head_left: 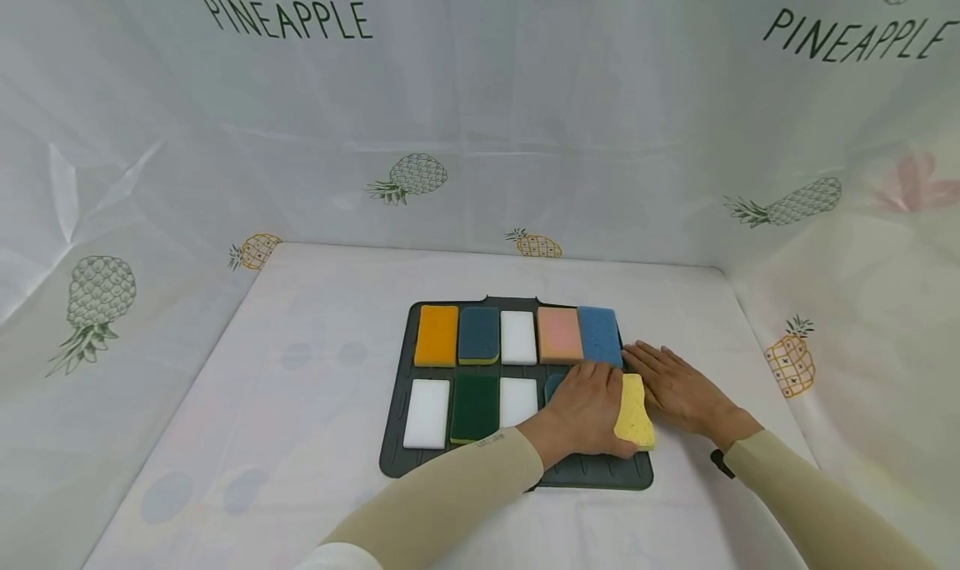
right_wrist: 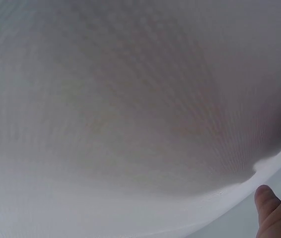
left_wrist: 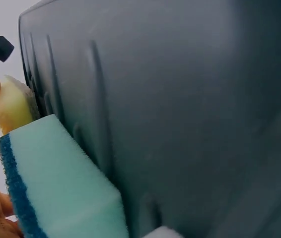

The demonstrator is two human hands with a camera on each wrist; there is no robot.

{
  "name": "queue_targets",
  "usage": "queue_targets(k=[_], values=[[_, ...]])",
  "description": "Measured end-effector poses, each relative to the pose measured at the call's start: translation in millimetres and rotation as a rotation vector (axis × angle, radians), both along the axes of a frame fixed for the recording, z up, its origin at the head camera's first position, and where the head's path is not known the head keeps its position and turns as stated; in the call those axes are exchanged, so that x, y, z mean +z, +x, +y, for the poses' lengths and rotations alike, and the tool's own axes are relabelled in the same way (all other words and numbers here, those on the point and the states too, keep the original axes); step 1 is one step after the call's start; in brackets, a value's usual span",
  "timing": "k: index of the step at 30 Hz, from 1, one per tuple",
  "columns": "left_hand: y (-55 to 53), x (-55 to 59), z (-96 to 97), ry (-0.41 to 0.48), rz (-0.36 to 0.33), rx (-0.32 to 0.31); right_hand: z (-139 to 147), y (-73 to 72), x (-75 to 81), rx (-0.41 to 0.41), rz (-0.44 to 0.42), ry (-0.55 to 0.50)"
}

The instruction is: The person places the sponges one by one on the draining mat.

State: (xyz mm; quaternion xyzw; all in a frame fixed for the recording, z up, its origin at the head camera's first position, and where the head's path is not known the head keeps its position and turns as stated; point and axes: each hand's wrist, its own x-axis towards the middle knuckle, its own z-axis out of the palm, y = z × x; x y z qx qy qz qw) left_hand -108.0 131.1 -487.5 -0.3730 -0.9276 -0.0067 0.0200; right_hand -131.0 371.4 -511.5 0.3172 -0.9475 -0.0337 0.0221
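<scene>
My left hand (head_left: pixel 585 412) reaches over the right end of a dark tray (head_left: pixel 600 472) and grips a yellow sponge (head_left: pixel 633 412) at the near right corner. In the left wrist view its thumb presses the sponge's end. Just left of it, partly hidden under the hand, sits a sponge with a blue scouring face and pale green foam (left_wrist: pixel 66 178). My right hand (head_left: pixel 678 391) lies with straight fingers along the tray's right edge, its fingertips beside the blue sponge (head_left: pixel 599 332) of the far row.
The far row also holds an orange sponge (head_left: pixel 437 335), a dark blue one (head_left: pixel 478 332), a white one (head_left: pixel 518 337) and a pink one (head_left: pixel 559 335). In the near row are white sponges (head_left: pixel 427 413) and a dark green one (head_left: pixel 474 407). Pineapple-print sheeting (head_left: pixel 480 95) surrounds the table.
</scene>
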Motion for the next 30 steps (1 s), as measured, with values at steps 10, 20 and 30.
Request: queue_targets(k=[10,20,30], values=[[-1.5,-2.5,0.8,-0.043,-0.055,0.039,-3.3,-4.9,3.1,-0.025,-0.041,0.009],[-4.0,2.5,-2.7,-0.074,-0.057,0.064,-2.7,-8.6,5.3,-0.097,-0.093,-0.021],[-12.6,34.1,-58.5,0.066,-0.117,0.129,12.3,-9.3,13.8,-0.221,-0.078,-0.190]])
